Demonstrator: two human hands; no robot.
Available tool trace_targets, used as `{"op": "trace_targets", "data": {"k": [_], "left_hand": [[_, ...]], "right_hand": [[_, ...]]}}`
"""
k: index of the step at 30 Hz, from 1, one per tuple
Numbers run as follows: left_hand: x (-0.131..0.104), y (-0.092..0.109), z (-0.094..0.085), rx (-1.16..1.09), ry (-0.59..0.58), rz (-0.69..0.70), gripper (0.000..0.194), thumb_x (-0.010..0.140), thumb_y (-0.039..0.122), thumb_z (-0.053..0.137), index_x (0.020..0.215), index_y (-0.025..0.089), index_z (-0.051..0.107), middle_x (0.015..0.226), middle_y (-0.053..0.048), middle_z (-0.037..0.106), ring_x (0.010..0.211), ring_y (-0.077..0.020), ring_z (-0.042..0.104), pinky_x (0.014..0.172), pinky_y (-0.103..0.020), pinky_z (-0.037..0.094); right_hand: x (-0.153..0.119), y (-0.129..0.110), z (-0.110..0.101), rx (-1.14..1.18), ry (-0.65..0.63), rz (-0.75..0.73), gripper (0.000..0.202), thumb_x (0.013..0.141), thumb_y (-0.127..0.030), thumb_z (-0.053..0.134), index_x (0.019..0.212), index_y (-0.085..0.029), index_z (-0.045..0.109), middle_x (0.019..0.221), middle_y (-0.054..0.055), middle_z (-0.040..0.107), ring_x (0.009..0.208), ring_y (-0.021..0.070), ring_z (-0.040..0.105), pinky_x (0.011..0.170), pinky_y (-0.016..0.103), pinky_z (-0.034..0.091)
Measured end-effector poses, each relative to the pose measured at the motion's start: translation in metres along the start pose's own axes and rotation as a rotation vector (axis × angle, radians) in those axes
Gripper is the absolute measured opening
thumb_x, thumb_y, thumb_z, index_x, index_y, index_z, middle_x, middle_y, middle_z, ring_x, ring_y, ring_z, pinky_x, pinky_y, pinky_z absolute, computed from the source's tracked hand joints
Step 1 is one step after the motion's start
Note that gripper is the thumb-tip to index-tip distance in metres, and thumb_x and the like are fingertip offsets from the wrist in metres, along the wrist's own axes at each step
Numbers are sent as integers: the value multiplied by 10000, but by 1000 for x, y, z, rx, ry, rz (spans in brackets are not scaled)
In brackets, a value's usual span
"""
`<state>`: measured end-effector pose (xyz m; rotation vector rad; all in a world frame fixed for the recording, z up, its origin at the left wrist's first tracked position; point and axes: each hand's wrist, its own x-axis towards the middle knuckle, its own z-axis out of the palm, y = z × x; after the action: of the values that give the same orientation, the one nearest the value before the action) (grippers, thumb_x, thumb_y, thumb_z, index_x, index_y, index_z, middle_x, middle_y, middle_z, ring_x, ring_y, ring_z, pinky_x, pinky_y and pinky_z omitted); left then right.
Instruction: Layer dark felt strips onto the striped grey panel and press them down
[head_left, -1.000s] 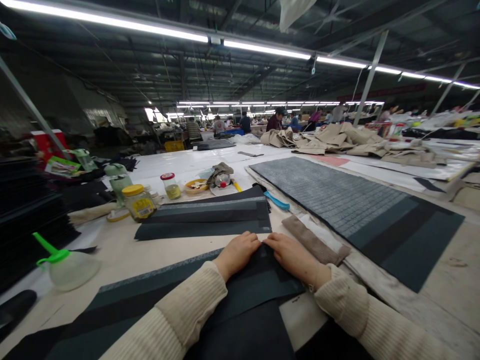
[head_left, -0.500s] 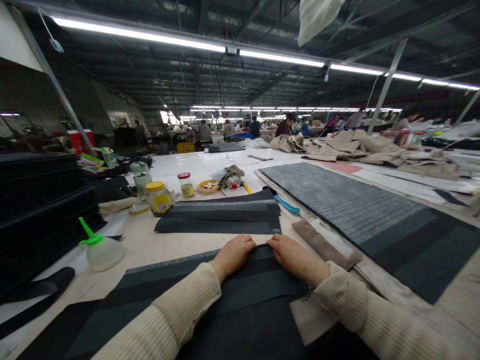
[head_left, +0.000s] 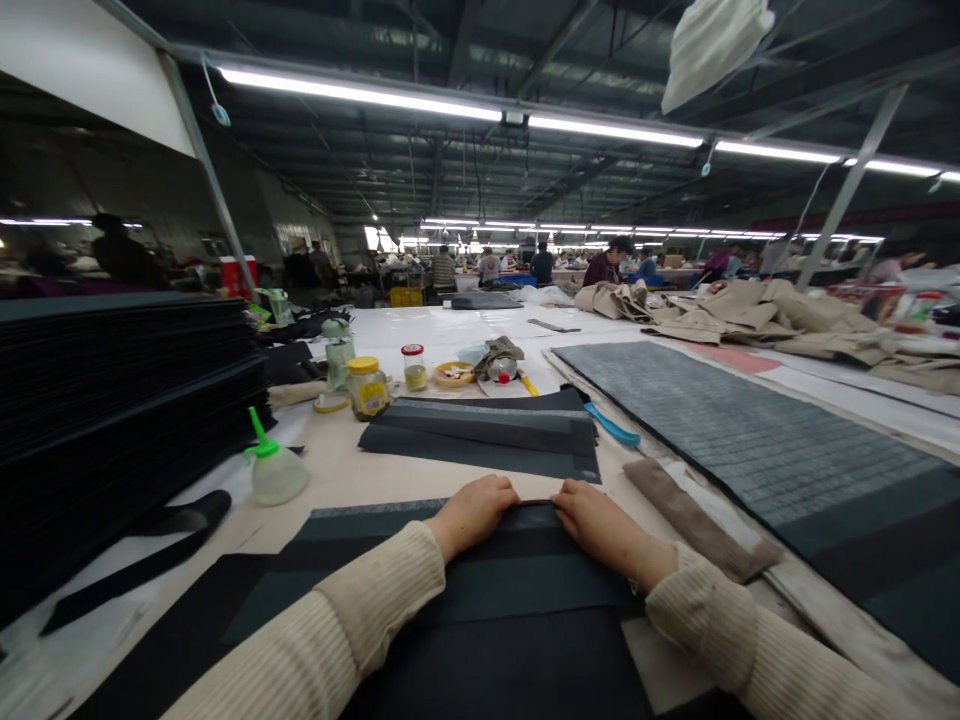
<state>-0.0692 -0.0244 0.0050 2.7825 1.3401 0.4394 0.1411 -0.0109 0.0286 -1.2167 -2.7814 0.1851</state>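
A dark grey-black fabric panel (head_left: 525,590) lies on the table in front of me, with several dark layers under and beside it. My left hand (head_left: 476,510) is closed on its far edge, fingers curled over it. A short way to the right, my right hand (head_left: 604,530) grips the same edge, its fingertips pressed together. Between the hands a narrow strip of the edge shows, slightly raised or folded. Just beyond them lies a stack of dark fabric strips (head_left: 487,435), apart from my fingers. My thumbs are mostly hidden.
At left stand a tall stack of black pieces (head_left: 127,390) and a green-tipped squeeze bottle (head_left: 277,475). A yellow-lidded jar (head_left: 368,390), a red-lidded jar (head_left: 414,368) and a blue strip-like tool (head_left: 613,427) lie farther off. A large grey panel (head_left: 720,430) covers the right. People work behind.
The view has turned left, so everything appears farther right. My hands stay on the panel's far edge, with a slightly wider gap between them.
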Motion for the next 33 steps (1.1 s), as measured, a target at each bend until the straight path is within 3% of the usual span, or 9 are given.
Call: {"op": "trace_targets", "data": {"k": [7, 12, 16, 24, 29, 33], "left_hand": [[-3, 5, 1, 53, -30, -17, 243, 875, 119, 403, 938, 156, 634, 908, -53, 606, 859, -178, 527, 783, -266, 429], [-21, -11, -14, 25, -71, -31, 262, 845, 76, 421, 933, 171, 649, 924, -42, 619, 866, -167, 545, 791, -249, 428], [-41, -16, -20, 18, -27, -53, 252, 859, 92, 419, 938, 179, 641, 927, -34, 609, 873, -158, 535, 785, -238, 423], [-44, -17, -20, 132, -62, 2, 224, 868, 97, 427, 948, 151, 629, 926, -53, 609, 875, -173, 530, 783, -249, 426], [-69, -37, -30, 73, -61, -50, 243, 854, 76, 433, 935, 179, 637, 936, -32, 616, 868, -157, 540, 783, -240, 427], [-82, -37, -32, 122, -32, -51, 219, 861, 90, 435, 958, 175, 612, 931, -37, 602, 874, -161, 525, 771, -245, 429]], "right_hand": [[16, -34, 14, 1, 31, -46, 281, 856, -133, 373, 920, -111, 646, 908, 113, 582, 895, 205, 517, 827, 288, 376], [16, -34, 10, -11, 5, -70, 279, 864, -157, 386, 920, -110, 655, 900, 115, 585, 882, 202, 525, 817, 279, 382], [25, -40, 4, 21, -40, -52, 242, 813, -128, 442, 914, -120, 662, 923, 107, 586, 891, 190, 536, 823, 262, 383], [35, -72, 20, -18, 11, -118, 294, 857, -109, 360, 929, -116, 646, 910, 112, 588, 875, 195, 520, 816, 277, 380], [41, -66, 13, -21, -80, -121, 275, 862, -172, 396, 886, -115, 664, 911, 116, 588, 883, 191, 533, 826, 268, 374], [53, -81, 12, 4, -111, -125, 235, 833, -183, 453, 936, -118, 654, 955, 109, 583, 902, 189, 538, 838, 261, 371]]}}
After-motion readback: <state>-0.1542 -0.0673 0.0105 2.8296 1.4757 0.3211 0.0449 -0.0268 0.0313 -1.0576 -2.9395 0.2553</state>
